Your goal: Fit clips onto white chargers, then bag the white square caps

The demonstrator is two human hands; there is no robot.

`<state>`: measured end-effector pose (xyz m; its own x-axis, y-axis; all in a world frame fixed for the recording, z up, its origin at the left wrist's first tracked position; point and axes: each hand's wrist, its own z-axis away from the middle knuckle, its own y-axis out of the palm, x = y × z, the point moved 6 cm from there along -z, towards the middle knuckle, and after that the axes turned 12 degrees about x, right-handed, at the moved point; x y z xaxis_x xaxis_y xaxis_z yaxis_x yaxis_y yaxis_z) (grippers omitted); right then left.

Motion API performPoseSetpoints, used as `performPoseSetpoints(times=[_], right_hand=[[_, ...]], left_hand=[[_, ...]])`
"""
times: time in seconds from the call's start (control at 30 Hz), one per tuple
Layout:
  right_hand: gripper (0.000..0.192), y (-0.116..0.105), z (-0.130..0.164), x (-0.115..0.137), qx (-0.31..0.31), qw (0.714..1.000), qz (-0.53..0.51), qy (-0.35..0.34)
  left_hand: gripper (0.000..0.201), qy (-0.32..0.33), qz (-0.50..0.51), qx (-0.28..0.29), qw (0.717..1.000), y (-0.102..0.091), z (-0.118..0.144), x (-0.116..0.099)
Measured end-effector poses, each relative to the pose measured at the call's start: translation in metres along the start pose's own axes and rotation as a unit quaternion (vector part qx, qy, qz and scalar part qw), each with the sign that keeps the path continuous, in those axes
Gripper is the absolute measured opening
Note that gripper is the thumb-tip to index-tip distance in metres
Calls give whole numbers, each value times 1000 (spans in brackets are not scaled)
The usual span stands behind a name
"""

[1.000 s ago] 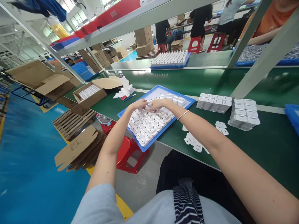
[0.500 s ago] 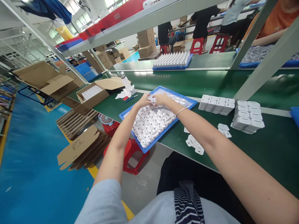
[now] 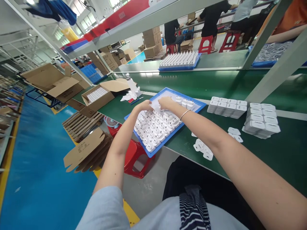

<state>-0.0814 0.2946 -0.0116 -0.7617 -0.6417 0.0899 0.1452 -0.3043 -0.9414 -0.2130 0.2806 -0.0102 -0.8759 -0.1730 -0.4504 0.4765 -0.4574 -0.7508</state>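
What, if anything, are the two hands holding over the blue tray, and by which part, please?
It cannot be told for certain. The left hand and right hand meet fingertip to fingertip over the white chargers in the blue tray; anything pinched between them is hidden.

From my remote view, the blue tray looks like smooth moulded plastic, and the white chargers in it are glossy plastic. The green table has a matt, rubbery-looking mat, the open box is plain brown corrugated cardboard, and the bangle looks like polished metal.
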Motion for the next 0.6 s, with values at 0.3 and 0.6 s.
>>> performPoseSetpoints(times=[0.3, 0.6], right_hand=[[50, -2, -4, -6, 36, 998, -42, -31], [56, -4, -2, -3, 69, 982, -174, -26]], left_hand=[[43, -7, 63, 55, 997, 8, 0, -2], [53, 11, 140, 15, 990, 5, -9, 9]])
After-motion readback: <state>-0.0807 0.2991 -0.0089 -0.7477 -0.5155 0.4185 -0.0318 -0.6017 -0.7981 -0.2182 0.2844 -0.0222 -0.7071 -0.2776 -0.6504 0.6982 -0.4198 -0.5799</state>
